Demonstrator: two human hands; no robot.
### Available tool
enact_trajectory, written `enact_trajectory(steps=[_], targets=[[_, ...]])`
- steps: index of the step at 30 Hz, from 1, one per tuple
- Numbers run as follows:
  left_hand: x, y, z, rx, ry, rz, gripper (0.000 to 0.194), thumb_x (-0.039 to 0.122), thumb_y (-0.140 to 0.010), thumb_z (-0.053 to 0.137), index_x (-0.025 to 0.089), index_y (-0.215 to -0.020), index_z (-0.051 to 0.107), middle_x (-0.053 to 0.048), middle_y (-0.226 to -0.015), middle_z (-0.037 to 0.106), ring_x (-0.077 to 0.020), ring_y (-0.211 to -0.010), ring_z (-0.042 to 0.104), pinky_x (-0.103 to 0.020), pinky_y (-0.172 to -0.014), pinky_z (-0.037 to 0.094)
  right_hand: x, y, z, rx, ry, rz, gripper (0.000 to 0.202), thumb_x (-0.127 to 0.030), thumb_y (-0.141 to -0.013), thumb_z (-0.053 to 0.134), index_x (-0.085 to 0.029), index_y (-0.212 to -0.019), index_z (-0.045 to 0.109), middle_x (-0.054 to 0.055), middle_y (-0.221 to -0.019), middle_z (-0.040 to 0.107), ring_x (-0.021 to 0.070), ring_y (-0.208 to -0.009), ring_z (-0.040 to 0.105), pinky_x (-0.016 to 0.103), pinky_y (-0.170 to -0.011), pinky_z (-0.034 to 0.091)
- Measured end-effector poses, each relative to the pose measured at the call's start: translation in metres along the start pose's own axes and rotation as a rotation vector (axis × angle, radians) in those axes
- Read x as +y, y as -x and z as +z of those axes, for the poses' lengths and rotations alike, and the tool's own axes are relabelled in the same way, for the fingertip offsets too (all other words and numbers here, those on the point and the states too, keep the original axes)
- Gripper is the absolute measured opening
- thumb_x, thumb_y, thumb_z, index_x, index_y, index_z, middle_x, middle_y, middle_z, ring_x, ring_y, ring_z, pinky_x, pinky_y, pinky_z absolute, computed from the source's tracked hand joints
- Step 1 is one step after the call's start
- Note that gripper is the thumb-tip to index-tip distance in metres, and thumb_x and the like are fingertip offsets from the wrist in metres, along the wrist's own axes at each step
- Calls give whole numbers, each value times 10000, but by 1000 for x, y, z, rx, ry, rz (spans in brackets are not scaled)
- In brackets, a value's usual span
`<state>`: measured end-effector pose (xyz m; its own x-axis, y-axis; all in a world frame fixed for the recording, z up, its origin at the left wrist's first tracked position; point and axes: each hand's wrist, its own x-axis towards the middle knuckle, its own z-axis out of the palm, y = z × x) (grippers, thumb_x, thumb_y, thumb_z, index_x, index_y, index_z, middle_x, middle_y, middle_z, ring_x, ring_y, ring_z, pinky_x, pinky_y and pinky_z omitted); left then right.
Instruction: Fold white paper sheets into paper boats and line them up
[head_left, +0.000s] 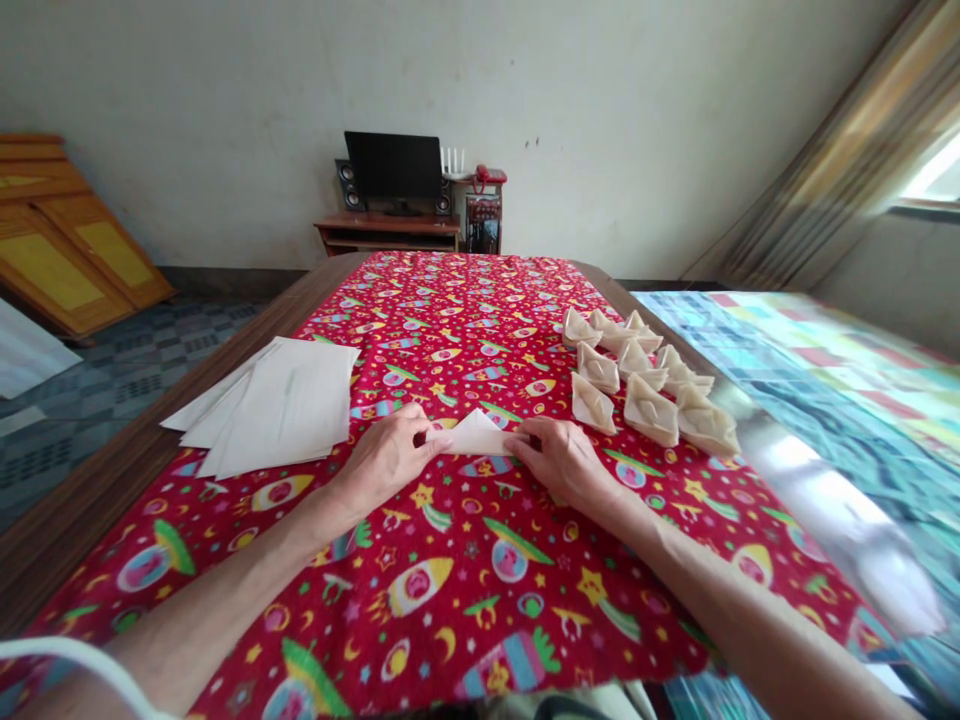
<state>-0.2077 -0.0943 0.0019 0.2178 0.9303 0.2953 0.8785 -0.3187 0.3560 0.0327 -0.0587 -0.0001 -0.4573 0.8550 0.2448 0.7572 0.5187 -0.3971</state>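
A folded piece of cream paper (478, 436), with a pointed top and a flat lower strip, is between my two hands just above or on the red patterned cloth. At its left end, my left hand (395, 447) pinches it between thumb and fingers. Its right end is pinched the same way by my right hand (562, 455). To the left lies a fanned stack of flat paper sheets (289, 405). On the right stand several folded paper boats (651, 408) grouped in loose rows.
The red cloth (495, 560) covers most of a dark wooden table (217, 385). Behind it, a monitor (394, 167) with speakers and a red telephone (487, 176) stand by the wall. A bed (847, 400) is on the right, a wooden cabinet (75, 235) on the left. A white cable (67, 648) crosses near my left forearm.
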Motion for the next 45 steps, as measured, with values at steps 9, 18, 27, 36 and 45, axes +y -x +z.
enact_trajectory(steps=[9, 18, 27, 36, 45], targets=[[-1, 0, 0, 46, -70, 34, 282, 323, -881, 514, 157, -660, 568, -22, -768, 533, -132, -671, 564, -258, -645, 435, -1, 0, -1, -5, 55, 15, 211, -357, -852, 547, -199, -733, 624, -2, -664, 634, 122, -591, 547, 225, -535, 292], [15, 4, 5, 105, -218, 265, 288, 122, -874, 491, 203, -1143, 555, -64, -1121, 585, -216, -1031, 550, -380, -889, 456, 1, 0, 2, -1, 101, -8, 198, -352, -847, 550, -196, -755, 628, 7, -695, 646, 130, -618, 559, 227, -531, 285], [38, 17, 19, -56, -114, 459, 407, 205, -937, 399, 152, -1339, 431, -98, -1373, 487, -189, -1303, 407, -385, -1087, 371, 5, 1, 7, 68, 150, -61, 158, -343, -845, 557, -195, -819, 602, 2, -697, 637, 125, -586, 551, 222, -520, 321], [39, 19, 16, -136, -127, 442, 444, 276, -946, 399, 147, -1370, 386, -112, -1432, 406, -207, -1366, 295, -415, -1126, 304, -19, 16, 4, 146, 395, -437, 394, -124, -876, 442, -128, -1266, 499, 168, -1307, 524, 282, -1174, 496, 416, -891, 468], [35, 23, 13, -106, -188, 446, 471, 271, -940, 408, 139, -1389, 354, -126, -1454, 363, -218, -1359, 309, -408, -1106, 331, -6, 26, 3, 14, 248, -538, 381, -185, -924, 416, -104, -1287, 501, 150, -1320, 526, 240, -1252, 463, 430, -1044, 404]])
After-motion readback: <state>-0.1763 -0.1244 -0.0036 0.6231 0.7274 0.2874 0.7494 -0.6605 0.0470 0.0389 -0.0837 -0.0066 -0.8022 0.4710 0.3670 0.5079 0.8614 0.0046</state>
